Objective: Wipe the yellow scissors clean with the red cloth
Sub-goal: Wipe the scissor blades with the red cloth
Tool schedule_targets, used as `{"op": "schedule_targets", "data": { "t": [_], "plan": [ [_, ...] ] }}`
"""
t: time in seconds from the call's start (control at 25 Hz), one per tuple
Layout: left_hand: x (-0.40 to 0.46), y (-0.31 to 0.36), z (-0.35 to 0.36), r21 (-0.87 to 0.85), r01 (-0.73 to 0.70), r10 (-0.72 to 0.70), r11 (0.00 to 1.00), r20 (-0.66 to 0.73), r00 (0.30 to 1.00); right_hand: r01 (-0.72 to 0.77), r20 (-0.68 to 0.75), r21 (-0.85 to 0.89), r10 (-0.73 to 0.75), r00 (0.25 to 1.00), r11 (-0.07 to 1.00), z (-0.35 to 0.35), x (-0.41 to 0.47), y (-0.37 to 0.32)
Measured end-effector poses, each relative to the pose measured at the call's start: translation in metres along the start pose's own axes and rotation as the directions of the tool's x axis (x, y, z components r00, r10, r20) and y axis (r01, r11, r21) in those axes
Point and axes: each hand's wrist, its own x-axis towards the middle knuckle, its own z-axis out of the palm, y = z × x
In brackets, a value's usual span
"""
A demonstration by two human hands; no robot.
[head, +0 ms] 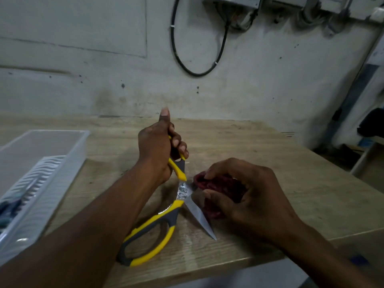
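Head view. The yellow scissors (166, 217) are held spread wide above the wooden desk (270, 154). The left hand (160, 150) has its fingers curled round the upper handle, thumb pointing up. The lower handle loop hangs free toward the near edge of the desk. The right hand (247, 194) grips the bunched red cloth (216, 183) just right of the pivot, fingers wrapped over it and thumb beneath. One blade runs into the cloth and is hidden there; the other points bare toward the near edge of the desk.

Step in hand, as judged: wiping the covered blade. To do it well, keep the left hand steady on the handle. Pinch the cloth flat on both faces of the blade and draw it from pivot to tip, fingers kept behind the cutting edge. The free blade sits close under the right wrist and calls for care.

Condition of the scissors: handles yellow with grey inserts. Metal at the pivot looks mottled or smeared; the exposed blade looks mostly bright. Finer residue cannot be made out.

A white plastic tray (68, 154) stands at the left on the desk.
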Motion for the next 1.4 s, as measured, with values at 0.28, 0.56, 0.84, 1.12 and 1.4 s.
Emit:
{"op": "schedule_targets", "data": {
  "t": [0.28, 0.56, 0.84, 1.12, 1.4],
  "plan": [
    [-0.003, 0.001, 0.001, 0.011, -0.007, 0.007, 1.000, -0.005, 1.000, 0.125, 0.092, -0.380, -0.097, 0.991, 0.917, 0.027, -0.008, -0.017],
    [-0.004, -0.001, -0.004, 0.013, -0.004, 0.004, 1.000, -0.026, 1.000, 0.144, 0.176, -0.392, -0.080, 0.981, 0.909, 0.018, -0.015, -0.021],
    [0.001, 0.000, -0.001, -0.015, -0.030, 0.030, 0.999, 0.014, 0.999, 0.000, -0.026, -0.151, -0.004, 1.000, 0.989, 0.006, 0.000, -0.014],
    [-0.003, 0.000, -0.003, -0.023, -0.020, 0.019, 1.000, -0.021, 1.000, 0.118, 0.077, -0.409, -0.095, 0.993, 0.905, 0.032, -0.017, -0.027],
    [-0.001, 0.000, -0.002, -0.036, -0.016, 0.016, 0.999, -0.002, 1.000, -0.079, -0.178, -0.199, 0.044, 0.983, 0.977, 0.008, -0.018, -0.009]
  ]
}}
